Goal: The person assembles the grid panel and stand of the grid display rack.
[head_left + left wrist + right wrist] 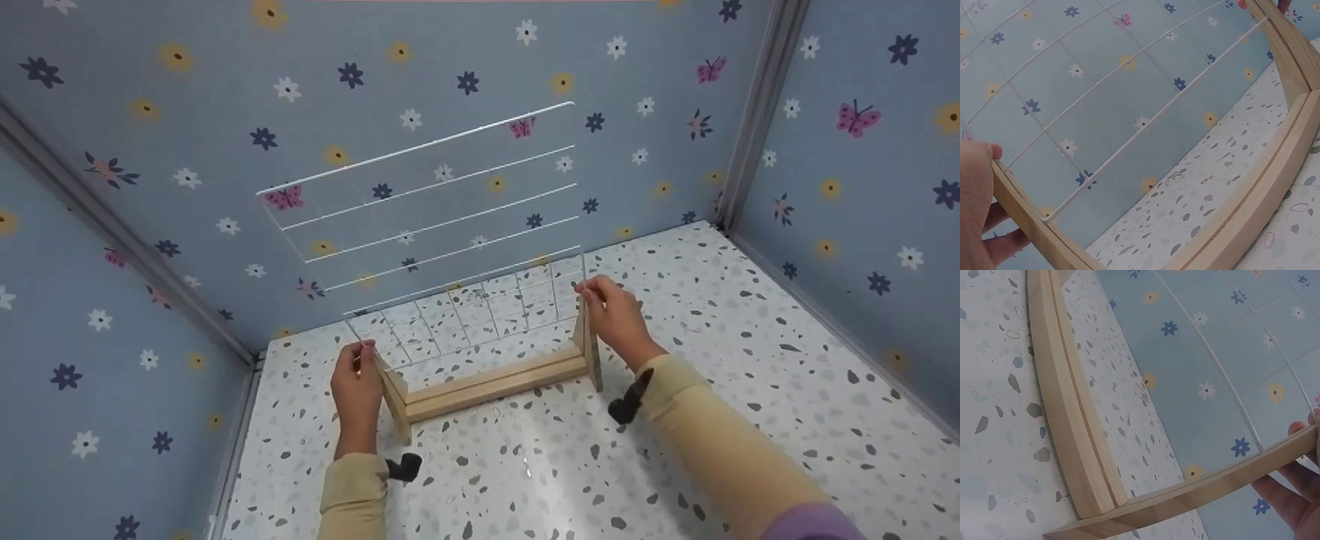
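A white wire grid panel stands tilted in a pale wooden stand, its lower edge raised above the grooved crossbar. My left hand pinches the upper end of the stand's left side piece, thumb on the near face and fingers beneath. On the opposite side my right hand holds the top of the right side piece, fingers curled under it. In both wrist views, ends of the panel's wires meet the side pieces. Palms are mostly hidden.
The stand rests on a white speckled tabletop. Blue flowered panels wall in the back, left and right, joined by grey corner strips. Both wrists carry small black camera mounts.
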A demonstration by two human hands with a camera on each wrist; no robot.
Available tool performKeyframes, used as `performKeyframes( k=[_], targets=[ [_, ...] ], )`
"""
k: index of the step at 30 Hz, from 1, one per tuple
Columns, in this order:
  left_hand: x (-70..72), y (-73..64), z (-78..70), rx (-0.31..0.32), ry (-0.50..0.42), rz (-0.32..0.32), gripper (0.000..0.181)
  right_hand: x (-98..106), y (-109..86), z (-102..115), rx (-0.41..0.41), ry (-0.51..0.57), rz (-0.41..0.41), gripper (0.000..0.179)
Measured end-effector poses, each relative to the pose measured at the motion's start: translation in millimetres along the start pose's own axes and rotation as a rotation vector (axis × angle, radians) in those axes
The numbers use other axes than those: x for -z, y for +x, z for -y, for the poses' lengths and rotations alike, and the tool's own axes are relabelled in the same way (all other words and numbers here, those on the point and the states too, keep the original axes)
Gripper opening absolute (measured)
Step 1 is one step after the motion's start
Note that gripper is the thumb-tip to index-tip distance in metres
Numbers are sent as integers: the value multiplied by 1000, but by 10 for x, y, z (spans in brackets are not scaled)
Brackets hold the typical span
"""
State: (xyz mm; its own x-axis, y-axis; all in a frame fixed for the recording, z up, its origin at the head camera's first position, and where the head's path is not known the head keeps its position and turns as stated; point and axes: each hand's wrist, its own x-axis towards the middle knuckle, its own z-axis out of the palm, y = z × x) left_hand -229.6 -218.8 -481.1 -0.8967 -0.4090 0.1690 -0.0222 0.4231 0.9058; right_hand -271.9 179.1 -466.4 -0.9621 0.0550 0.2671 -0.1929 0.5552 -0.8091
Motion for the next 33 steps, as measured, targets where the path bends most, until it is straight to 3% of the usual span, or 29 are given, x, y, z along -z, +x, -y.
performKeyframes(
  k=[8, 12, 25, 33],
  targets=[
    [-28, -21, 42, -22, -26, -41, 35, 1, 7, 0, -26, 2, 24, 18],
    [-30, -31, 42, -49, -10, -52, 36, 7, 10, -3, 2, 2, 26, 18],
    [-27, -24, 15, -101, 17, -42, 34, 40, 43, 35, -37, -10, 74, 17],
    [-28, -26, 4, -93, 60, -48, 33, 63, 59, 55, -51, -54, 113, 20]
  ],
)
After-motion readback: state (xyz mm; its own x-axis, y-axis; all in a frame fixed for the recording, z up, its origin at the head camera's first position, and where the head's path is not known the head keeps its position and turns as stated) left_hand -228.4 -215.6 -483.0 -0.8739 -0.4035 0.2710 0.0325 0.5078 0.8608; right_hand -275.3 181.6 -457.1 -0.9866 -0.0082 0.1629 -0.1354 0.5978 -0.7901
